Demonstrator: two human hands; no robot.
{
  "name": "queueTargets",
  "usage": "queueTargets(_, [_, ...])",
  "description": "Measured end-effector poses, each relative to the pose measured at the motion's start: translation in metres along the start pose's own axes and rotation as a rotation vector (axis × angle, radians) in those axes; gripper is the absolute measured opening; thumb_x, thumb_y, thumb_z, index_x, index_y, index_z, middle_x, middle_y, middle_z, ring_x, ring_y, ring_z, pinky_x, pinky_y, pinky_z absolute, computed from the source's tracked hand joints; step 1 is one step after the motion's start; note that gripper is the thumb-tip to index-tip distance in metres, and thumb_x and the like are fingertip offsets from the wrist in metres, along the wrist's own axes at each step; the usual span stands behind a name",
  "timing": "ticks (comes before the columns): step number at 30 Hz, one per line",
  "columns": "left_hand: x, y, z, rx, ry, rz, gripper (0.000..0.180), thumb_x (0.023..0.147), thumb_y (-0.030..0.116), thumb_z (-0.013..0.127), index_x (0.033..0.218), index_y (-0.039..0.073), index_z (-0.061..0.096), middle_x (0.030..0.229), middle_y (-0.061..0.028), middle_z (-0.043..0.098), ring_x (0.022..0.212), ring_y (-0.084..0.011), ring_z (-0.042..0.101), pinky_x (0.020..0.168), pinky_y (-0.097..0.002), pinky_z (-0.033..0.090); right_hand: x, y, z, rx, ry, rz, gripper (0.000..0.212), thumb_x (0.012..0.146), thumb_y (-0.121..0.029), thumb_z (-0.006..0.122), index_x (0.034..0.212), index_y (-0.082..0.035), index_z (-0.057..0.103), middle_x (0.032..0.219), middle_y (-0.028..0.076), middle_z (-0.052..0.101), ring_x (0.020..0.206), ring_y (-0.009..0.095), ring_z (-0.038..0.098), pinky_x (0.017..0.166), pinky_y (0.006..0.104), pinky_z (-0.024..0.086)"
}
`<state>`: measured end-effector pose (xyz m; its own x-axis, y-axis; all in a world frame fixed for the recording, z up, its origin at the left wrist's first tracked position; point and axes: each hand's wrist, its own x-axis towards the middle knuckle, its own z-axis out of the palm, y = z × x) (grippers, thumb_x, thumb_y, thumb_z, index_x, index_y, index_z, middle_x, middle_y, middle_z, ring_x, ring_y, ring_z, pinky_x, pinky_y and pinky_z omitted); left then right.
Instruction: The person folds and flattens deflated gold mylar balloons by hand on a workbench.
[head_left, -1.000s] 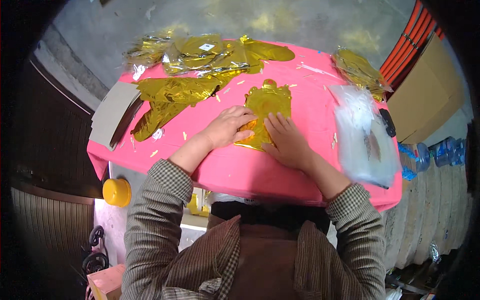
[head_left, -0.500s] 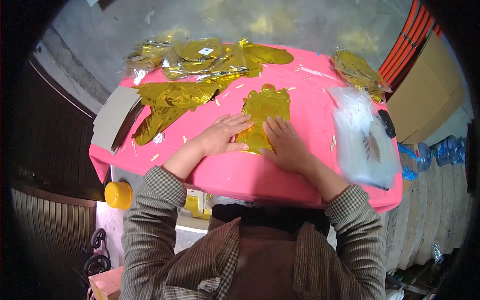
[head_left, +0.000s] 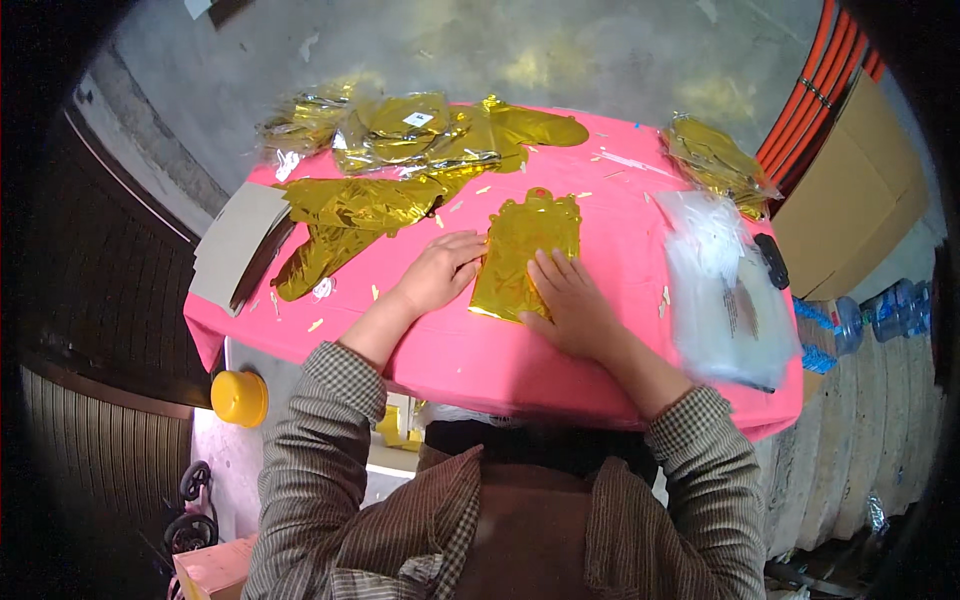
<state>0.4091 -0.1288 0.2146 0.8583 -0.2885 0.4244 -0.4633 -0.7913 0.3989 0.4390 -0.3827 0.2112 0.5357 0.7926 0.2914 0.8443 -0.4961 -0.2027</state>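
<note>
A gold foil balloon [head_left: 527,245], folded into a flat near-rectangle with a knobbly far edge and a reddish spot on its top tab, lies in the middle of the pink-covered table [head_left: 620,250]. My left hand [head_left: 445,270] rests beside its left edge, fingertips touching the foil, fingers stretched and holding nothing. Lying flat across the lower right part of the foil is my right hand [head_left: 572,305], its fingers spread and the thumb near the bottom edge. Larger unfolded gold foil balloons [head_left: 365,205] are spread to the left and behind.
Clear bags of gold foil [head_left: 405,130] lie along the far left edge, another bag [head_left: 715,155] at the far right. Clear plastic sleeves [head_left: 730,320] and a black object [head_left: 771,260] sit at the right. Grey card sheets [head_left: 235,240] are stacked at the left; foil scraps dot the cloth.
My left hand has slid off the foil to its left edge. The right hand stays flat on the foil, slightly lower on it. The whole view has shifted a little.
</note>
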Motion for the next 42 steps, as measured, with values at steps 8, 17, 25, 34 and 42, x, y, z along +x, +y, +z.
queueTargets(8, [-0.001,0.004,-0.008,0.041,-0.077,-0.027,0.028,0.084,0.007,0.058,0.110,0.000,0.062,0.120,-0.0146,0.059,0.116,-0.0319,0.051,0.099,-0.0390,0.042,-0.001,0.001,0.001,0.006,0.018,-0.016,0.069,0.085,-0.041,0.054,0.132,0.007,0.037,0.138,0.026,0.036,0.130,0.041,0.031,0.108,0.0496,0.025])
queueTargets(17, [0.003,0.003,-0.013,0.092,-0.126,0.075,0.031,0.082,0.008,0.056,0.112,0.004,0.063,0.121,-0.0112,0.060,0.115,-0.0311,0.052,0.098,-0.0390,0.043,0.000,0.000,-0.001,0.019,0.000,-0.002,0.069,0.085,-0.041,0.054,0.133,0.006,0.036,0.139,0.026,0.035,0.131,0.041,0.030,0.109,0.0497,0.023])
queueTargets(25, [0.002,0.004,-0.013,0.092,-0.094,0.076,0.025,0.081,0.008,0.057,0.104,0.003,0.064,0.119,-0.0121,0.060,0.113,-0.0310,0.053,0.095,-0.0394,0.044,-0.001,0.000,-0.001,0.029,0.005,-0.012,0.070,0.084,-0.041,0.055,0.133,0.006,0.037,0.140,0.025,0.035,0.131,0.040,0.030,0.109,0.0496,0.023])
queueTargets(34, [0.000,0.010,-0.013,-0.041,-0.145,0.151,0.028,0.077,0.002,0.049,0.102,0.000,0.062,0.111,-0.0184,0.060,0.112,-0.0331,0.052,0.096,-0.0409,0.044,0.000,-0.001,-0.001,0.018,-0.028,0.011,0.070,0.084,-0.041,0.055,0.134,0.005,0.036,0.141,0.024,0.034,0.132,0.039,0.029,0.110,0.0490,0.022])
queueTargets(42, [0.002,0.007,-0.008,-0.087,-0.157,0.037,0.038,0.078,0.003,0.047,0.116,-0.001,0.052,0.110,-0.0171,0.057,0.106,-0.0332,0.053,0.093,-0.0382,0.043,0.000,-0.001,-0.002,0.006,-0.042,0.017,0.070,0.086,-0.043,0.052,0.134,0.005,0.036,0.142,0.023,0.033,0.133,0.039,0.028,0.110,0.0489,0.022])
